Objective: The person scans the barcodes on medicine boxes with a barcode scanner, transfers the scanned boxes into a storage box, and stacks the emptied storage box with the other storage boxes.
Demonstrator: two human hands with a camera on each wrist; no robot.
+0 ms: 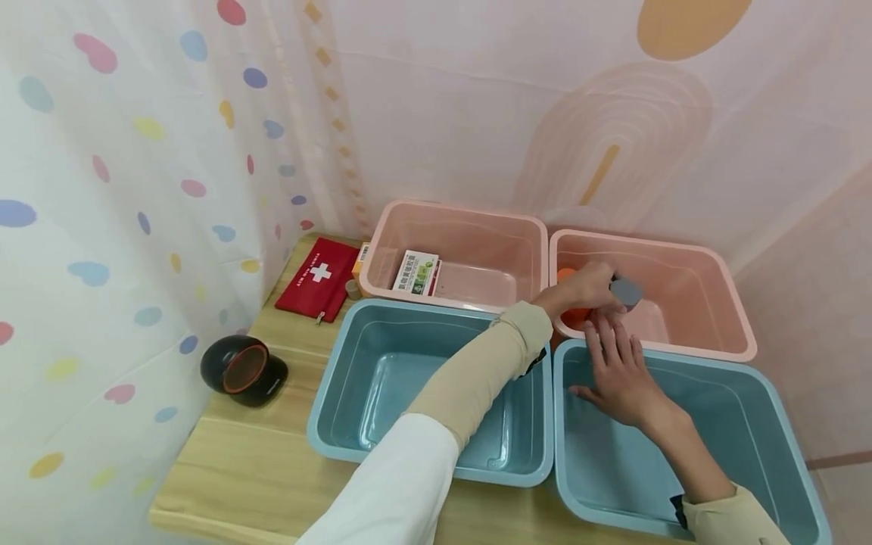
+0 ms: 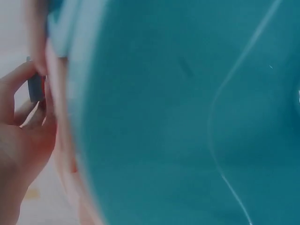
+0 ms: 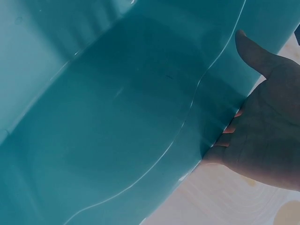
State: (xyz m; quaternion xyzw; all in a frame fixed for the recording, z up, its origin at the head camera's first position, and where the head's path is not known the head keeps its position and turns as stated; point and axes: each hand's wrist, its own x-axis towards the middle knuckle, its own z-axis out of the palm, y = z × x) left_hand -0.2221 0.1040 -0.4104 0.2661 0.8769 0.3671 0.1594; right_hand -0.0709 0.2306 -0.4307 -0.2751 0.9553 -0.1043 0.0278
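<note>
My left hand (image 1: 587, 289) reaches into the left end of the right pink bin (image 1: 739, 318) and grips a small grey block-like object (image 1: 627, 294). In the left wrist view its fingers curl around that grey object (image 2: 35, 88), with a bit of red-orange beside it. Partly hidden under the hand is an orange item (image 1: 567, 275) in the same bin. My right hand (image 1: 623, 378) lies over the back rim of the right blue bin (image 1: 793, 431), fingers straight and close by the left hand. The right wrist view shows its palm (image 3: 269, 126) with nothing held.
The left blue bin (image 1: 341, 363) stands under my left arm. Behind it a pink bin (image 1: 463, 212) holds white medicine boxes (image 1: 417, 272). On the wooden table (image 1: 245, 469) lie a red first-aid pouch (image 1: 316, 276) and a black rounded device (image 1: 241, 369). Patterned curtains hang behind.
</note>
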